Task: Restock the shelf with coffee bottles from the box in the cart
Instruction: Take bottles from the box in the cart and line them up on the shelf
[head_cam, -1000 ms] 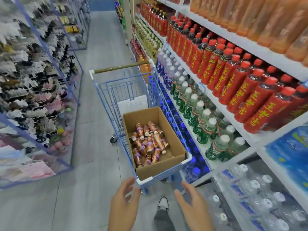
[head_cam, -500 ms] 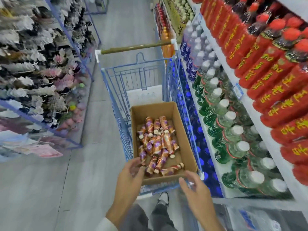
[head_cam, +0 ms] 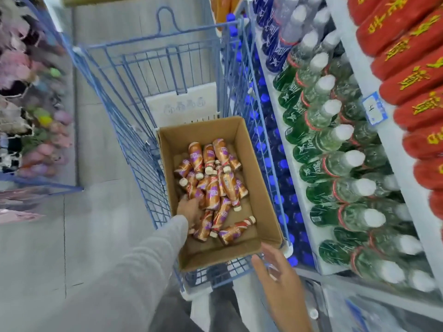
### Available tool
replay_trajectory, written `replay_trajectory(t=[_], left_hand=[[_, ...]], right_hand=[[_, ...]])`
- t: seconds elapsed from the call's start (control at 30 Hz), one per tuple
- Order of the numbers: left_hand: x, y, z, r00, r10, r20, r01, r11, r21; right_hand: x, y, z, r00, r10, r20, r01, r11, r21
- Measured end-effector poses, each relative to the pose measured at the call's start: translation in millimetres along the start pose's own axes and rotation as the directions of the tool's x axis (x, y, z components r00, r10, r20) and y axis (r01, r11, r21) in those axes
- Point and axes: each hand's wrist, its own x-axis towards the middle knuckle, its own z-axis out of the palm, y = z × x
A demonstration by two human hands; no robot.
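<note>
Right, I'm looking down on the blue wire cart (head_cam: pixel 134 97), drawn up just beside the white shelving (head_cam: pixel 350 44). The brown cardboard box (head_cam: pixel 260 188) sits in the cart's near end, with the small brown-and-purple coffee bottles (head_cam: pixel 215 185) lying loose in a heap on its floor. I'd call this the pick step. My left hand (head_cam: pixel 190 208), grey sleeve behind it, is down inside the box at the near left of the heap, touching the bottles. Its fingers are buried among them, so I cannot tell whether one is gripped. My right hand (head_cam: pixel 273 267) hangs flat-fingered and empty by the cart's near right corner. Next, I judge, the left needs a firm wrap round one bottle's body, a lift clear of the box wall, then a swing right. On the shelves I see green white-capped bottles (head_cam: pixel 335 164) and red ones (head_cam: pixel 407 75), but no coffee slot in view.
</note>
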Motion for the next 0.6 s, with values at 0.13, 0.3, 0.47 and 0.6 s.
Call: replay_trajectory(t=[0.13, 0.3, 0.47, 0.6], left_hand=[[117.1, -21.5, 16.9, 0.992, -0.105, -0.068, 0.105, 0.994, -0.002], [96.0, -4.9, 37.7, 0.985, -0.057, -0.160, 0.071, 0.994, 0.084], [116.7, -22.1, 42.5, 0.963, -0.006, -0.270, 0.032, 0.995, 0.092], [106.2, -25.3, 39.1, 0.962, 0.082, -0.259, -0.055, 0.993, 0.108]], right_hand=[[12.1, 3.9, 22.1, 0.998, 0.052, -0.041, -0.052, 0.999, 0.011], [24.5, 14.2, 44.2, 0.991, 0.129, -0.029, -0.129, 0.992, -0.008], [30.5, 18.3, 55.7, 0.986, 0.145, -0.080, -0.146, 0.989, -0.013], [32.9, 9.9, 55.5, 0.987, 0.155, -0.028, -0.155, 0.988, 0.012]])
